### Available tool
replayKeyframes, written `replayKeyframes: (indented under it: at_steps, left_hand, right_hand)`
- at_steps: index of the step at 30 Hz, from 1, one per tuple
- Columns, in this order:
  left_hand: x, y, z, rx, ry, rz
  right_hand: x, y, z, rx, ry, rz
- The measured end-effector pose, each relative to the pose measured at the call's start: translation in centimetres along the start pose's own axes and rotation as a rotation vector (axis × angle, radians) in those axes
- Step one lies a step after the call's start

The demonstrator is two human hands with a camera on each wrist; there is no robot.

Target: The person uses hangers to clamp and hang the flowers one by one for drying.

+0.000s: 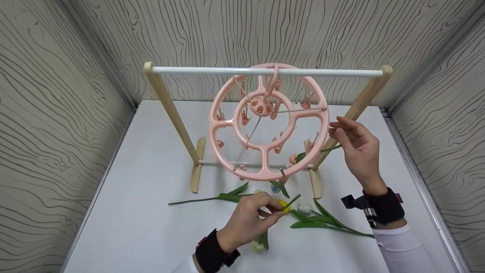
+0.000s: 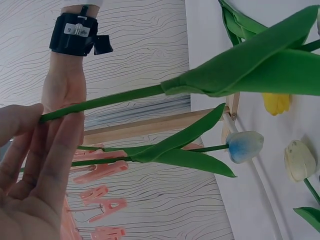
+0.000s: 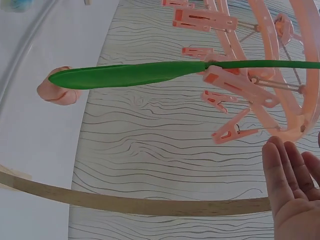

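My left hand (image 1: 252, 218) pinches an artificial tulip (image 2: 125, 97) near its stem end, between thumb and fingertips. Its green leaves and pale head hang below that hand in the head view. Beside the right side of a pink round clip hanger (image 1: 265, 175) is my right hand (image 1: 358, 151), fingers loosely extended and holding nothing. The right wrist view has its fingertips (image 3: 275, 150) right at the hanger's rim. A pink tulip (image 3: 60, 92) hangs head down from one clothes peg (image 3: 240, 87). A blue and white tulip (image 2: 245, 146) hangs by its stem from another peg at the front.
The hanger hooks over a white bar (image 1: 212, 71) on a wooden stand (image 1: 172, 113). Several pegs dangle from it. On the white table (image 1: 125, 227) lie a yellow tulip (image 2: 276, 103), a white tulip (image 1: 305, 208) and, at left, a green stem with leaves (image 1: 227, 197). Patterned walls enclose the table.
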State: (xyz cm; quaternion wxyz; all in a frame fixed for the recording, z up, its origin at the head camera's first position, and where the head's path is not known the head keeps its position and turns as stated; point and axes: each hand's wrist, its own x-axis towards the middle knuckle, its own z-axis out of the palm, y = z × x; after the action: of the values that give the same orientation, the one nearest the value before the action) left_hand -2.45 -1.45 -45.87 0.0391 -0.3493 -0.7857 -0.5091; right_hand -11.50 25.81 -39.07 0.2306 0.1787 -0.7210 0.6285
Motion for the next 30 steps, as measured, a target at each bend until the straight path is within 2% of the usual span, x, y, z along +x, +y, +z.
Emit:
replayKeyframes:
  at_steps: [4, 13, 20, 30]
  left_hand:
    - [0.1, 0.0, 0.1, -0.009, -0.006, -0.003]
    - [0.1, 0.0, 0.3, -0.005, -0.013, 0.0]
    - [0.1, 0.0, 0.4, -0.008, -0.014, -0.005]
    - [0.1, 0.2, 0.3, -0.017, -0.034, -0.02]
  right_hand:
    - [1.1, 0.4, 0.5, -0.012, 0.002, 0.012]
    - [1.8, 1.2, 1.8, -0.012, -0.027, -0.009]
    - [3.1, 2.3, 2.5, -0.011, -0.026, 0.006]
    - [5.0, 3.6, 3.7, 0.18, -0.091, 0.052]
